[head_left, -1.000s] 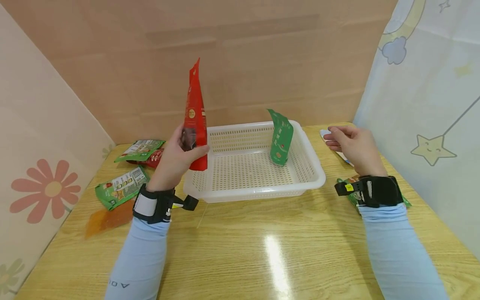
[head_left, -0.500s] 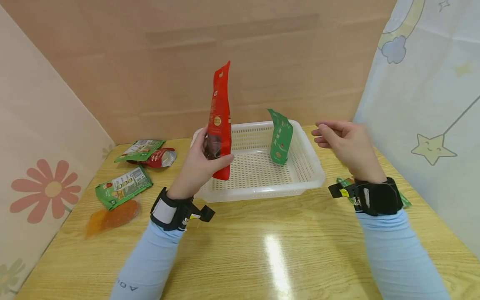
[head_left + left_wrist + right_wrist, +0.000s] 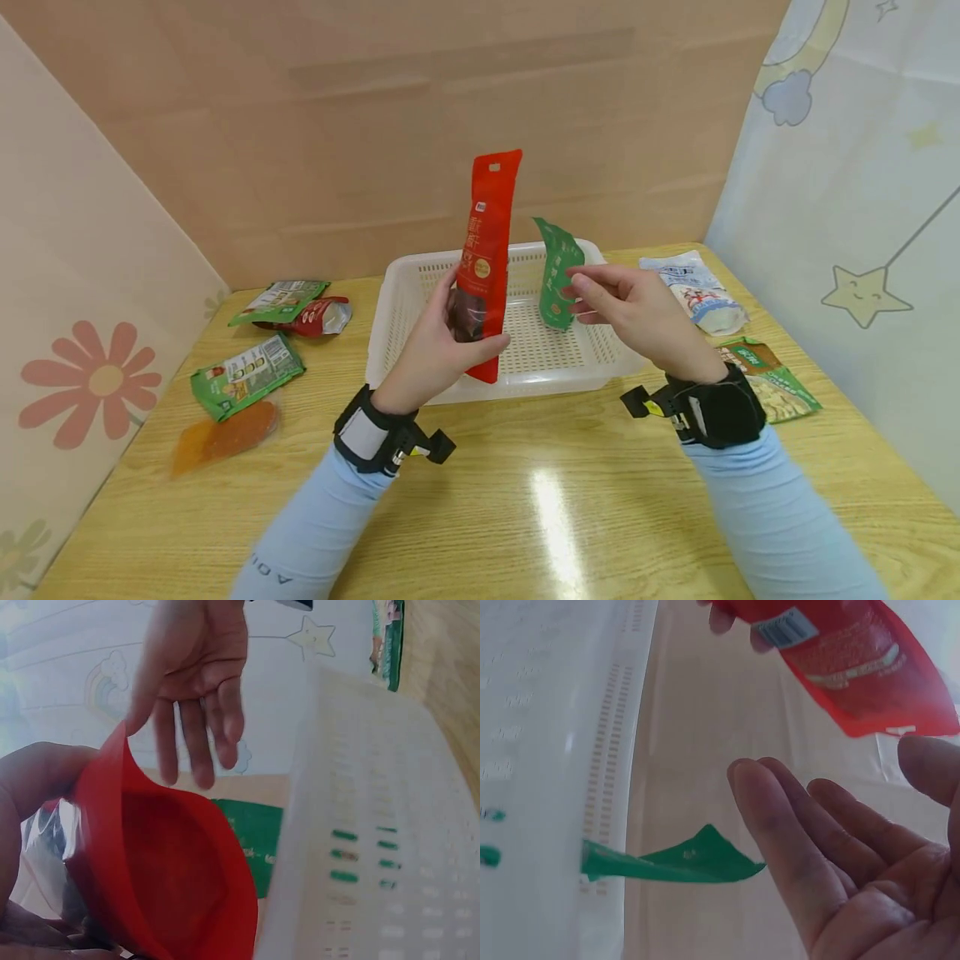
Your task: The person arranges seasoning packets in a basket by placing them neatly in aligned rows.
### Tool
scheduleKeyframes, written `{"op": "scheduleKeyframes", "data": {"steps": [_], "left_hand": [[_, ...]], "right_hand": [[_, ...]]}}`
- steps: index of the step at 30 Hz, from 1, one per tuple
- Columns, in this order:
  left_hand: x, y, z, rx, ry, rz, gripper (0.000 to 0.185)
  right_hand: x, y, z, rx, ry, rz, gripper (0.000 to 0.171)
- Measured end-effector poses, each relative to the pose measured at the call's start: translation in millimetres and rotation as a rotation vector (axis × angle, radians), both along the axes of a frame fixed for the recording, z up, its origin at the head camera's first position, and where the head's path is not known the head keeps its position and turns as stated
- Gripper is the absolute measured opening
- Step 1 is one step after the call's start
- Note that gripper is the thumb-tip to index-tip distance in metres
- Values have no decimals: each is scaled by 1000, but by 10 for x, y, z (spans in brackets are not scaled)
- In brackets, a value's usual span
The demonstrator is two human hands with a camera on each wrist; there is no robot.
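My left hand (image 3: 431,342) grips a tall red snack pouch (image 3: 483,242) by its lower half and holds it upright over the near left part of a white plastic basket (image 3: 480,390). In the left wrist view the bottom fold of the red pouch (image 3: 184,877) faces the camera. My right hand (image 3: 630,312) hovers over the basket's right side with loosely extended fingers, holding nothing. Behind its fingertips a green pouch (image 3: 558,279) stands upright inside the basket. In the right wrist view the right hand (image 3: 855,862) lies between the green pouch's top (image 3: 697,859) and the red one.
On the left of the table lie a green packet (image 3: 247,375), another green packet (image 3: 281,300) over a dark red one (image 3: 318,317), and a flat orange packet (image 3: 225,437). On the right lie a white-blue bag (image 3: 697,292) and a green-brown bag (image 3: 780,383).
My left hand has carried the red pouch to the right over the basket and turned its front toward the camera. The right hand has moved left from the table's right side to above the basket.
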State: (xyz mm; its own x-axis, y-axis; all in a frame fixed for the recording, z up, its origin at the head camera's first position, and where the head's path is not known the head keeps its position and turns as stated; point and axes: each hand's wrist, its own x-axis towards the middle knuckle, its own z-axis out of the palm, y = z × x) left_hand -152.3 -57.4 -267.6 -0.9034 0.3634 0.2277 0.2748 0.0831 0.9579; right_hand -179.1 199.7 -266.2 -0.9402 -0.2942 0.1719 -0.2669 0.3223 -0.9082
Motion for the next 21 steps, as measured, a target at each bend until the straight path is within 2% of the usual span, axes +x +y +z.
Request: {"op": "scheduleKeyframes", "data": {"steps": [7, 14, 21], "left_hand": [[27, 131, -78, -1, 38, -26, 88], [75, 259, -114, -3, 136, -29, 90], [182, 387, -106, -3, 260, 15, 92]], "right_hand": [[93, -102, 45, 3, 3, 43, 42], [201, -226, 95, 13, 52, 83, 52], [325, -390, 122, 74, 96, 16, 58]]}}
